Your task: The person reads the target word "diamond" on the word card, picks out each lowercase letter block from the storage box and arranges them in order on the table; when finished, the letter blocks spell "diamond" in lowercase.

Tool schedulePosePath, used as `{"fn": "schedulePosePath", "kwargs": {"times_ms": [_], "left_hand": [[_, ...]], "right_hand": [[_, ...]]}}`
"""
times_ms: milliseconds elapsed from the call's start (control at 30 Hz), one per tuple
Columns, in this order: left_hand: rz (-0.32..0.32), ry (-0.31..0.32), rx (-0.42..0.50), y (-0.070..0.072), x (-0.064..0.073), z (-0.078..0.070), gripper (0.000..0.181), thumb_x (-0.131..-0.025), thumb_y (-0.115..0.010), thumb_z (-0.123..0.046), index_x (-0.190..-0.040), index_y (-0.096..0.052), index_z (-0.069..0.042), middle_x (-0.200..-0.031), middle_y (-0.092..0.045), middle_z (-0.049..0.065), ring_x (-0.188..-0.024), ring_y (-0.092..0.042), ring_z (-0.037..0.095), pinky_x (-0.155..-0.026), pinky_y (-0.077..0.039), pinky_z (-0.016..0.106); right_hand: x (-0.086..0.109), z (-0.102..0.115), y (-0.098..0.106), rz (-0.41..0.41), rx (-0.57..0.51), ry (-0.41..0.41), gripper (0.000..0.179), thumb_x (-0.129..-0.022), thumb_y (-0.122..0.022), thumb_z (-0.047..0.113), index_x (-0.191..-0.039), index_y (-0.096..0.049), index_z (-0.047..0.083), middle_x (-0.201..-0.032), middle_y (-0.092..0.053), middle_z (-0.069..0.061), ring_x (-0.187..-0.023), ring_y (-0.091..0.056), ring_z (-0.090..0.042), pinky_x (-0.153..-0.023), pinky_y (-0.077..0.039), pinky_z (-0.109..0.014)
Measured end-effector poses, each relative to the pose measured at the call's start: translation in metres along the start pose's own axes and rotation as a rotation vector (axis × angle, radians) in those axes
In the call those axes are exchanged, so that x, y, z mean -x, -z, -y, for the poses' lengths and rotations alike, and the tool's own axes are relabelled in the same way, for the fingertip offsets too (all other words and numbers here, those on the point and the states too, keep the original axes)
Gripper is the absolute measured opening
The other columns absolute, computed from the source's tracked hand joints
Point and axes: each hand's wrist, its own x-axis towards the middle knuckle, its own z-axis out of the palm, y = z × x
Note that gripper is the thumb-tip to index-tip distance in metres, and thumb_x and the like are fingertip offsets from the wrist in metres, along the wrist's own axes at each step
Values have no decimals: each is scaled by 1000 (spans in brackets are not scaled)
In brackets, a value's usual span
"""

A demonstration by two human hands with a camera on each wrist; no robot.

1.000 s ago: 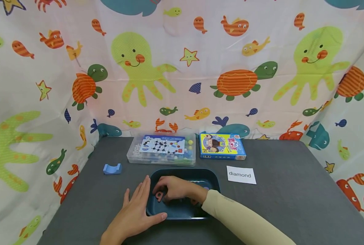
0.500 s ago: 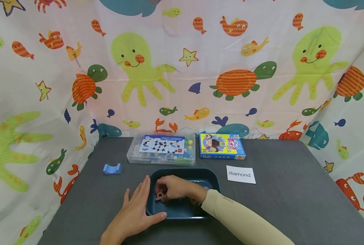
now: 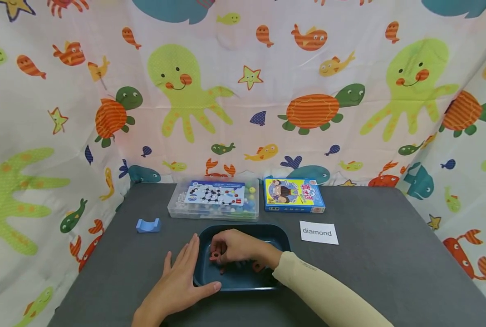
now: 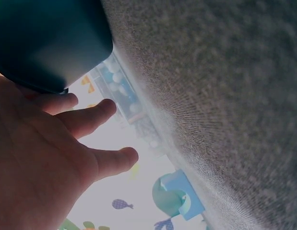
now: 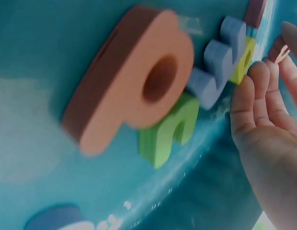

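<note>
My left hand (image 3: 177, 281) lies with straight fingers along the left wall of a dark teal tray (image 3: 247, 289), thumb at the front rim. In the left wrist view its fingers (image 4: 88, 120) are spread beside the tray's outer wall. My right hand (image 3: 243, 247) reaches into the tray, pinching a small reddish-brown foam letter (image 3: 215, 256) between thumb and fingers; the fingers partly cover it. Other foam letters lie inside: a large reddish-brown p-shaped letter (image 5: 124, 81), a green n-shaped one (image 5: 162, 139), a blue w-shaped one (image 5: 219, 52) and a yellow one (image 5: 238, 72).
Behind the tray stand a clear plastic case (image 3: 214, 213) of beads and a blue-yellow box (image 3: 293, 195). A white card reading "diamond" (image 3: 318, 232) lies to the right, a light-blue curved block (image 3: 148, 226) to the left. A sea-animal curtain (image 3: 243, 104) hangs behind the grey table.
My right hand has gripped the reddish-brown letter, turned it and shifted it slightly right. Another reddish piece now shows below the hand. My left hand has kept its place at the tray.
</note>
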Motion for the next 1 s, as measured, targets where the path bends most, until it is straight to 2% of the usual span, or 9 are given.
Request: {"fn": "schedulePosePath", "kwargs": {"times_ms": [167,400,633,800,1000], "left_hand": [[-9,0,-10,1,1,1,130,-86,-75,-74,-173,-3,-11,-179,-10,14,-161,-15,45,-116,7,81],[-11,4,-16,-1,0,0,130,-86,-74,-76,-173,-4,-10,-179,-9,14,-161,-14,45,-116,8,81],[-12,11,-9,-2,-1,1,131,-86,-76,-75,-173,-4,-9,-179,-9,14,-161,-15,45,-116,9,80],[-10,24,-7,-3,-3,2,132,-85,-77,-74,-173,-4,-9,-178,-11,15,-160,-16,47,-116,10,80],[-17,10,-7,-3,-3,1,131,-85,-77,-74,-173,-5,-8,-178,-11,16,-160,-16,47,-117,9,80]], "right_hand": [[5,-1,6,-6,-18,-1,25,-95,-78,4,-120,-76,8,-94,-69,0,-79,-63,-9,-73,-55,-25],[8,0,10,-1,-28,13,23,-97,-77,4,-120,-77,7,-101,-70,-4,-84,-64,-9,-79,-56,-24],[15,5,17,-9,-15,30,21,-103,-72,9,-123,-75,3,-98,-70,3,-85,-64,-9,-82,-57,-23],[19,4,21,-16,-56,6,24,-107,-64,9,-126,-74,-1,-100,-73,-5,-87,-71,-18,-85,-58,-24],[23,0,23,-21,-133,-19,33,-108,-61,4,-139,-67,-5,-97,-75,-8,-88,-76,-28,-86,-60,-26]]}}
